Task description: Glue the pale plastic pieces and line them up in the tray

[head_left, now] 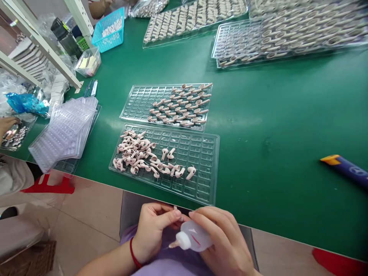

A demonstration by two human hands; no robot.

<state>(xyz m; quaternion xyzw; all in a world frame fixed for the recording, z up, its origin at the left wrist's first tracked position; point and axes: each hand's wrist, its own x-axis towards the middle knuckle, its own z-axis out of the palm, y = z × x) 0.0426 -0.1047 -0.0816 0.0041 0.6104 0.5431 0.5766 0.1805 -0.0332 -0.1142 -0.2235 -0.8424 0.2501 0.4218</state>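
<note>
Below the table's front edge, my right hand (227, 241) is wrapped around a small white squeeze bottle (193, 238) whose nozzle points left. My left hand (152, 230) pinches something thin and small at the bottle's tip; I cannot make out what it is. A red band sits on my left wrist. Just beyond my hands a clear plastic tray (198, 184) lies on the green table, with several loose pink earbud-shaped shells (138, 153) heaped on its left half. Behind it a second clear tray (138, 103) holds several pink shells (184, 105) set in rows on its right side.
A stack of empty clear trays (64, 132) lies at the left. Large filled trays (287, 34) cover the far table. A blue basket (110, 28) stands at the back left. A blue and orange tool (345, 168) lies at the right. Another person's hand (7, 124) is at the far left.
</note>
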